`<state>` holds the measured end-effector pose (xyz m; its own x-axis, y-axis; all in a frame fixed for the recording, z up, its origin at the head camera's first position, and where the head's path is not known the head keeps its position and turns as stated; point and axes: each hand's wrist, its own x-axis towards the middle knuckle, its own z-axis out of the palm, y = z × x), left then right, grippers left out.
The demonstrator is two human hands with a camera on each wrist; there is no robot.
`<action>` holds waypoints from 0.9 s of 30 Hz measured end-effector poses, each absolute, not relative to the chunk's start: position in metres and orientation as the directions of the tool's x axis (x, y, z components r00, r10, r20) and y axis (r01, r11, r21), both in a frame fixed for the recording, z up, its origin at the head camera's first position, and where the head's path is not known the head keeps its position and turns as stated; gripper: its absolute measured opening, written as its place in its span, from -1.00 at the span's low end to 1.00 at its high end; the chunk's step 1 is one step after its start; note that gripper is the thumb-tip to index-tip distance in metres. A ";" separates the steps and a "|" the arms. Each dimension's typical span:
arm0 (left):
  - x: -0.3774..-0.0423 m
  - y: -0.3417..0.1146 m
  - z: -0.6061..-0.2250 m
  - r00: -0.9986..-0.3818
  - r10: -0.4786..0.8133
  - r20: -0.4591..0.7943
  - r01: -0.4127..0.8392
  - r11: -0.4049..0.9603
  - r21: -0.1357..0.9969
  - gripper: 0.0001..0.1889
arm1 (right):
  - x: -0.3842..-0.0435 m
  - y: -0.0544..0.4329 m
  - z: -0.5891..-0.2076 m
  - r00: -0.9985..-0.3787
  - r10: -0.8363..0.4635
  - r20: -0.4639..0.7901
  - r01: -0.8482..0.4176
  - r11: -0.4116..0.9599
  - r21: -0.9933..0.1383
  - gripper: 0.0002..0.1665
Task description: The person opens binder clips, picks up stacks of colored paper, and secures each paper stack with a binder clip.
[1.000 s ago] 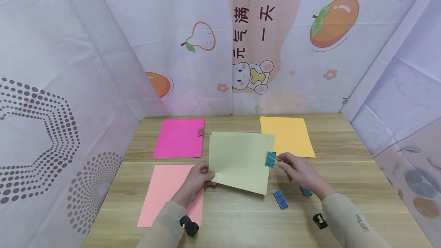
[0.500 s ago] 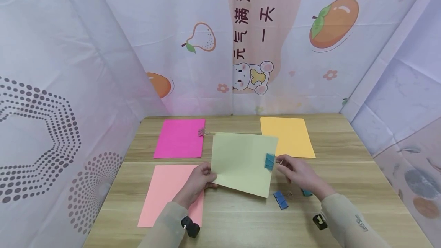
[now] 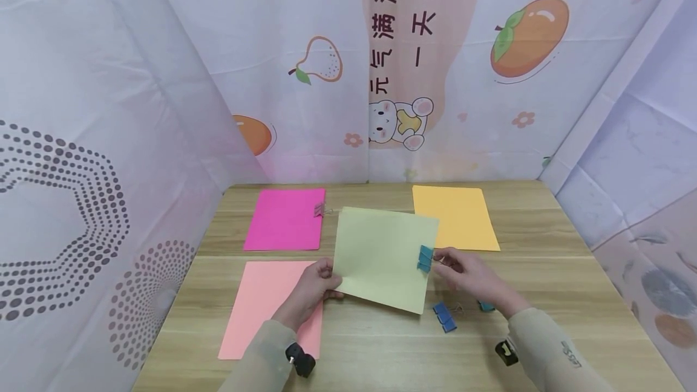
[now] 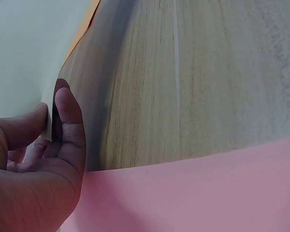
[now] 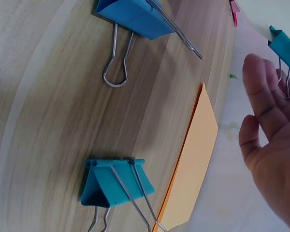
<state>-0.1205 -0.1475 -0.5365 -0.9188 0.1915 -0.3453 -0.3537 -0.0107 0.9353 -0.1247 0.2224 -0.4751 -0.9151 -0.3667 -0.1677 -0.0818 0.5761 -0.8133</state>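
Note:
My left hand [image 3: 313,289] pinches the lower left corner of a pale yellow stack of paper [image 3: 383,259], thumb in front and fingers behind. The stack is held tilted up over the table. On its right edge sits a teal binder clip [image 3: 425,258], its body across the sheets. My right hand [image 3: 471,274] is at that clip, fingertips at its wire handles. In the right wrist view the wire loops of the teal clip [image 5: 285,50] lie against the fingers. The left wrist view shows the paper edge between the thumb [image 4: 29,125] and fingers.
Pink paper [image 3: 261,307] lies under the left forearm, magenta paper [image 3: 285,222] with a clip [image 3: 319,210] behind it. Orange-yellow paper [image 3: 463,216] lies back right. A blue binder clip [image 3: 445,317] and another teal clip [image 5: 117,181] rest near the right hand. Curtains surround the table.
The paper stack has shifted slightly right and its clip slightly down. The right fingers have moved a little at the clip's handles; the left hand keeps its pinch.

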 end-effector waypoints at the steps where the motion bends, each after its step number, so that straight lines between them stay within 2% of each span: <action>1: -0.121 -0.147 -0.536 -0.918 0.191 -0.347 -0.355 -0.012 0.935 -0.79 | -0.125 0.222 -0.475 -0.917 -0.361 -0.172 -0.076 0.580 -0.811 -0.44; 15: -0.121 -0.145 -0.534 -0.906 0.184 -0.382 -0.400 -0.072 0.914 -0.68 | -0.130 0.224 -0.480 -0.928 -0.334 -0.164 -0.074 0.596 -0.799 -0.41; 27: -0.122 -0.141 -0.535 -0.898 0.172 -0.405 -0.433 -0.174 0.885 -0.64 | -0.130 0.227 -0.481 -0.941 -0.328 -0.086 -0.099 0.507 -0.856 -0.29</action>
